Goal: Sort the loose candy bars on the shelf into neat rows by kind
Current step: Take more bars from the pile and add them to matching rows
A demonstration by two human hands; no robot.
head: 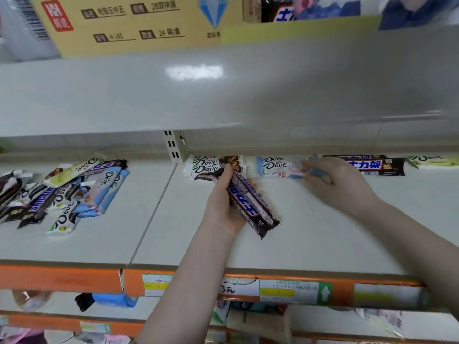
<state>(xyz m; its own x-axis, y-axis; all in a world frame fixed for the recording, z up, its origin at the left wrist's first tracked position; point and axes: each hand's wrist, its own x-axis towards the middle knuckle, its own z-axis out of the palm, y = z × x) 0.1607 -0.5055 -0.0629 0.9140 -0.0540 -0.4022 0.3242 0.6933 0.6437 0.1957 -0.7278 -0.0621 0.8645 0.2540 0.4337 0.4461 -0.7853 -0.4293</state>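
The shelf (310, 234) carries a jumbled pile (62, 192) of mixed bars at the left, well apart from the started rows at the back — dark Dove (211, 167), pale-blue Dove (278, 167), then Snickers (372, 166) — so kinds are being kept separate. The left hand (223, 207) grips a few Snickers bars (250, 204) clear of the shelf, probably stock for their row. The right hand (340, 184) pinches a blue bar (315, 170) at the pale-blue stack's end — apparently squaring it in.
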